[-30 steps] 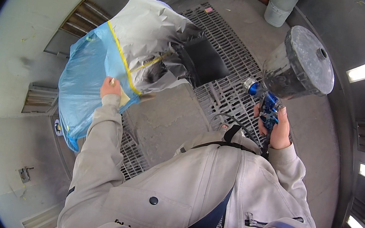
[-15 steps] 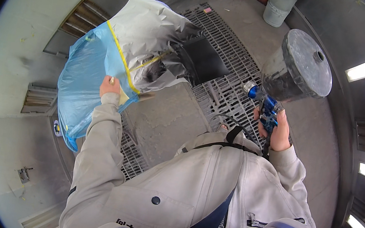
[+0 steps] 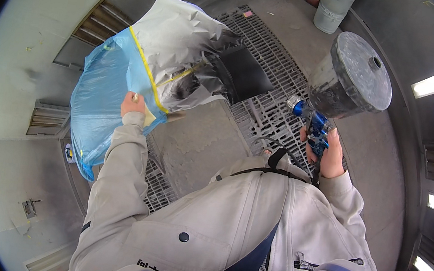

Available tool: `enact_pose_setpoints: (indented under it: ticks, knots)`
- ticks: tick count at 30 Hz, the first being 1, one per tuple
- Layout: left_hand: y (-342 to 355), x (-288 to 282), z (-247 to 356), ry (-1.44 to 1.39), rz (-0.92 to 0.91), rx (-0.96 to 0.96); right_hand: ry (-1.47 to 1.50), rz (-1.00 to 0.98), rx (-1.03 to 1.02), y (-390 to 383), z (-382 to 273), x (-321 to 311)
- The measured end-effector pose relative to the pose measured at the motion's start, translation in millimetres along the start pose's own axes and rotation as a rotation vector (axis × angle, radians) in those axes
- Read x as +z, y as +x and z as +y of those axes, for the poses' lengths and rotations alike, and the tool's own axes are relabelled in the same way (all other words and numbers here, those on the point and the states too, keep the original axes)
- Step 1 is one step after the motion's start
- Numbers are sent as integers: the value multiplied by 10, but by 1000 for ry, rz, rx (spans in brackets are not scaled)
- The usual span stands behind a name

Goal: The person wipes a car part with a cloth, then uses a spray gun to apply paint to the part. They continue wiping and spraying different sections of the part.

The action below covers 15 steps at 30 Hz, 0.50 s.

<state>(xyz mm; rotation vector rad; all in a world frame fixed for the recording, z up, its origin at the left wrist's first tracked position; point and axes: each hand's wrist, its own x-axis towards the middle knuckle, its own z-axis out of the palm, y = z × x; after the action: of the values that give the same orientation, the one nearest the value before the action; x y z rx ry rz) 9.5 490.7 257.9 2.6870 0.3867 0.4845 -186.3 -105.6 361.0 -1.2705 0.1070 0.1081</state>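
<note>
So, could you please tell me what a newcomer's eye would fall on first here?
Probably the blue spray gun with its big grey cup, in the right hand at the right. Next comes the blue plastic sheet at left, meeting silvery paper along yellow tape; the left hand there grips what looks like a pale cloth.

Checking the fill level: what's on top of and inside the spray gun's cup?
A grey lid with a small round fitting tops the cup. Its contents cannot be seen: the lid covers them.
</note>
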Motion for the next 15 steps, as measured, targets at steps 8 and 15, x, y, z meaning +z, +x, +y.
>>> enact_pose_setpoints:
  ticks: [8,15]
  knots:
    - [8,27,-56,19,6,11,1,26,12,12,3,93]
    - [9,25,-33,15,9,-10,-6,55,3,-3,31,123]
